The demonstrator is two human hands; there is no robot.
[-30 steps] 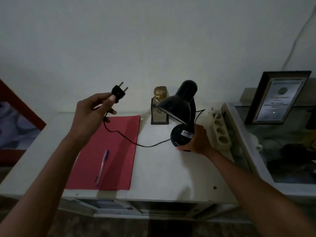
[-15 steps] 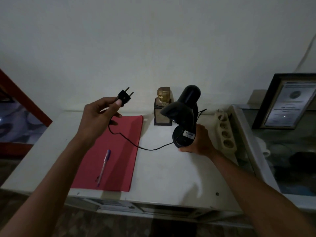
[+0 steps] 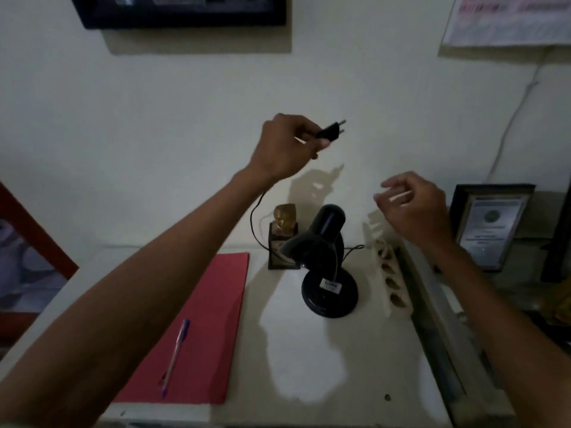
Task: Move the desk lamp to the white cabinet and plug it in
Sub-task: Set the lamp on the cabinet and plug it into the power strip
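Observation:
The black desk lamp (image 3: 321,261) stands upright on the white cabinet top (image 3: 309,366), its round base near the right side. My left hand (image 3: 287,146) is raised in front of the wall and pinches the black two-pin plug (image 3: 332,132), pins pointing right. The black cord (image 3: 255,223) hangs from that hand down behind the lamp. My right hand (image 3: 414,208) hovers above the white power strip (image 3: 389,276), fingers loosely curled and holding nothing. The strip lies along the cabinet's right edge, just right of the lamp base.
A red folder (image 3: 204,329) with a purple pen (image 3: 174,356) on it lies to the left. A small gold trophy (image 3: 284,236) stands behind the lamp. A framed certificate (image 3: 488,227) leans at the right above a glass case (image 3: 438,335). A dark frame (image 3: 179,10) hangs on the wall.
My left hand has lifted the plug up and to the right, toward the wall above the lamp. My right hand has let go of the lamp base and risen above the power strip.

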